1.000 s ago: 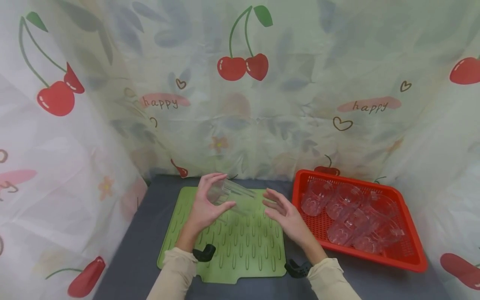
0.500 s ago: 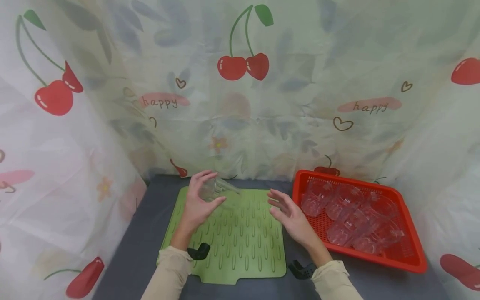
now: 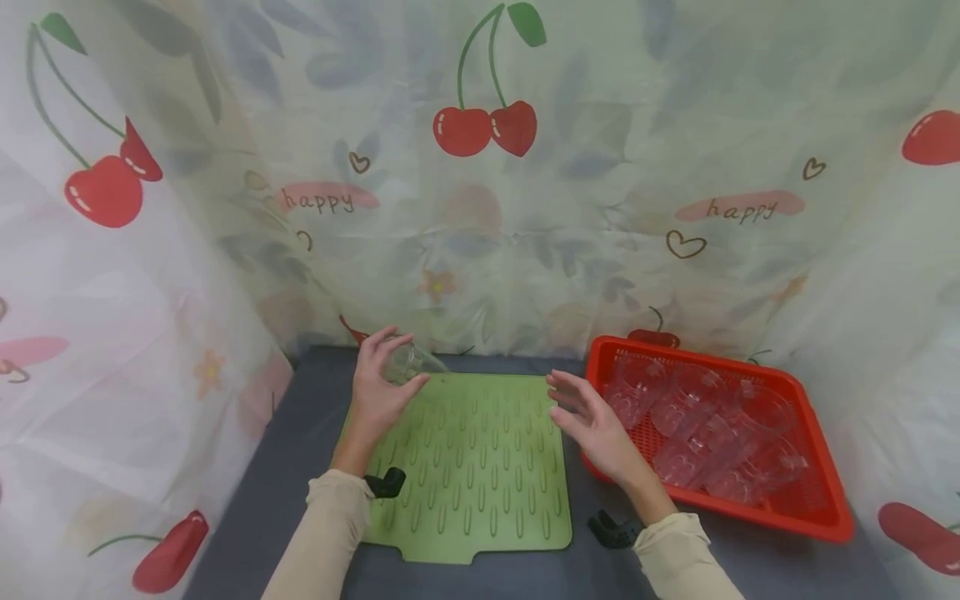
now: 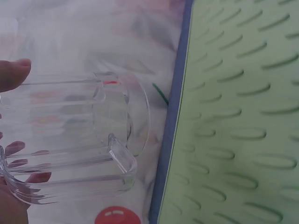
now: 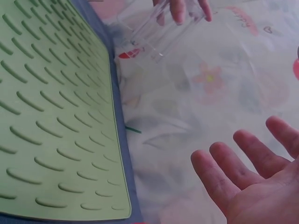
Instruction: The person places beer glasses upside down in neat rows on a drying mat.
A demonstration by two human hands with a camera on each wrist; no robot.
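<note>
My left hand (image 3: 372,400) grips a clear mug (image 3: 408,360) by its base end, thumb on the near side and fingers on the far side. The mug is tilted on its side above the back left corner of a green ridged mat (image 3: 480,467). In the left wrist view, the see-through mug (image 4: 70,135) shows its handle (image 4: 124,161), with fingertips behind the wall. My right hand (image 3: 597,429) hovers beyond the mat's right edge, beside the basket. Its fingers (image 5: 252,154) are spread and hold nothing.
A red perforated basket (image 3: 825,458) stands at the right, with several clear mugs (image 3: 686,400) lying in it. Dark grey cloth (image 3: 262,500) covers the table. A printed curtain (image 3: 480,250) hangs close behind and along both sides.
My left hand has carried the mug leftward and toward the back of the mat. My right hand has drifted a little to the right, still holding nothing.
</note>
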